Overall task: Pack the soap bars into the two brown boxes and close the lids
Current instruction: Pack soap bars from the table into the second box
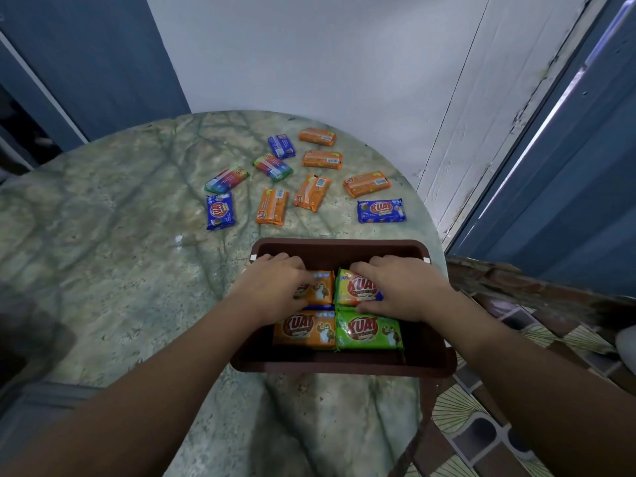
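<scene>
Brown rectangular box point(340, 244), lower centre: left hand point(275, 287) grips a glossy orange bar point(318, 289), right hand point(404, 287) pinches a yellow-green bar point(356, 289).

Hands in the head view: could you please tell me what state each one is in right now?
Left hand: fingers curled round the far orange soap bar in the brown box.
Right hand: grips the far green soap bar.
</scene>
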Demonstrator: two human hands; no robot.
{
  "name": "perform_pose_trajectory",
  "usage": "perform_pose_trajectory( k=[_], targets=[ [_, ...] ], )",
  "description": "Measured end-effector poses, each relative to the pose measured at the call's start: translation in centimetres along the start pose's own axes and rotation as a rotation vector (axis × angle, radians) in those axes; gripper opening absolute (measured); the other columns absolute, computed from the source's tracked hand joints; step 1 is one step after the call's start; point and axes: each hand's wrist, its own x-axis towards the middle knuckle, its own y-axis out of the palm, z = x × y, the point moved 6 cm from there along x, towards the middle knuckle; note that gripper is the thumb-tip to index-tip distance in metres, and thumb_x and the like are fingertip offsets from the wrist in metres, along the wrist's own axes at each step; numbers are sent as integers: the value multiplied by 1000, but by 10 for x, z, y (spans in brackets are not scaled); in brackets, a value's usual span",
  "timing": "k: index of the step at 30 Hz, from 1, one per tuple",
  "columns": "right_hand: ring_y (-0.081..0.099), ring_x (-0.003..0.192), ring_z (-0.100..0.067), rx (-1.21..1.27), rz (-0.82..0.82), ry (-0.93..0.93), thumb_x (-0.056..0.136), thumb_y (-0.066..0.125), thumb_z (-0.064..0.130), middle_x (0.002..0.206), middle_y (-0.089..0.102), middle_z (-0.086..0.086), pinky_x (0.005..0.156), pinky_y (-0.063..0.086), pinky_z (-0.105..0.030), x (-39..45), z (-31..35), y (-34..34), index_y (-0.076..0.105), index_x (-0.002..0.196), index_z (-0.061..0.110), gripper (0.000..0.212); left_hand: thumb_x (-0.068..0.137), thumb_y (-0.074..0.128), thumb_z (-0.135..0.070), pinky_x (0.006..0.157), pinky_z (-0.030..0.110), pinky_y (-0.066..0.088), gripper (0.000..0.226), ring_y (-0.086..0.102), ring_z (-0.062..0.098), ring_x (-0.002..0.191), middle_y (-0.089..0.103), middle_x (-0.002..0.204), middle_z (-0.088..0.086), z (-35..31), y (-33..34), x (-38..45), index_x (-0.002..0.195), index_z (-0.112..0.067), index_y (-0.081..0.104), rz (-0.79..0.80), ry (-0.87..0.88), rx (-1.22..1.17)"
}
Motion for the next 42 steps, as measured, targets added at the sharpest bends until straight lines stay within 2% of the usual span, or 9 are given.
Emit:
perform_pose_trajectory(
  k=[5,10,24,27,29,32,34,37,42],
  targets=[
    [60,100,-19,-53,-39,-25,87,58,74,116,63,1,81,55,-39,1,3,-2,35,133,28,69,94,59,-54,96,36,41,42,51,14,117,55,130,-12,-1,0,-1,135,-42,61,12,9,-2],
    [53,118,-19,-108,32,-94,88,58,73,136,52,6,96,50,-39,2,4,4,39,152,32,78,93,61,-51,98,36,41,44,50,13,117,54,131,-13,-4,-2,-2,136,-42,60,19,33,3],
    [52,115,-20,-148,84,-69,93,52,71,135,48,3,91,50,-37,5,2,8,33,158,34,78,97,56,-50,98,37,42,41,49,14,119,51,135,-14,-7,4,0,137,-40,60,28,92,15],
    [50,111,-18,-34,-63,-37,93,51,71,127,51,3,93,47,-35,1,3,-5,46,150,30,70,95,55,-53,91,36,46,42,51,14,109,56,123,-9,-7,-1,-1,131,-34,65,-73,84,-46],
    [49,106,-19,-10,-256,-2,95,57,61,118,52,0,90,47,-37,-5,0,-17,54,140,25,58,94,60,-48,88,36,47,41,49,16,104,55,116,-5,-5,-13,-4,128,-26,66,-259,72,-113],
    [50,114,-26,-4,-410,114,93,63,56,124,52,-5,99,44,-42,-8,-11,-21,53,139,21,59,91,64,-47,95,38,43,53,46,22,114,49,126,0,4,-25,-8,139,-25,54,-420,-59,-110],
    [48,124,-28,-11,-351,181,93,61,59,133,53,-6,108,38,-45,-3,-18,-18,48,145,24,64,91,63,-54,104,42,38,61,43,24,124,46,135,2,12,-22,2,143,-28,44,-322,-185,-67],
    [51,117,-24,39,-230,253,101,52,54,126,56,0,101,39,-43,5,-25,-13,41,142,32,48,97,55,-53,102,46,40,45,48,25,123,54,130,1,22,-14,21,132,-29,41,-152,-268,-33],
    [51,112,-23,16,-203,294,104,49,47,119,56,0,94,41,-42,17,-34,-14,41,133,33,33,103,50,-43,92,47,44,22,51,26,112,57,116,1,26,-14,34,117,-29,40,-169,-261,-46]
  ],
)
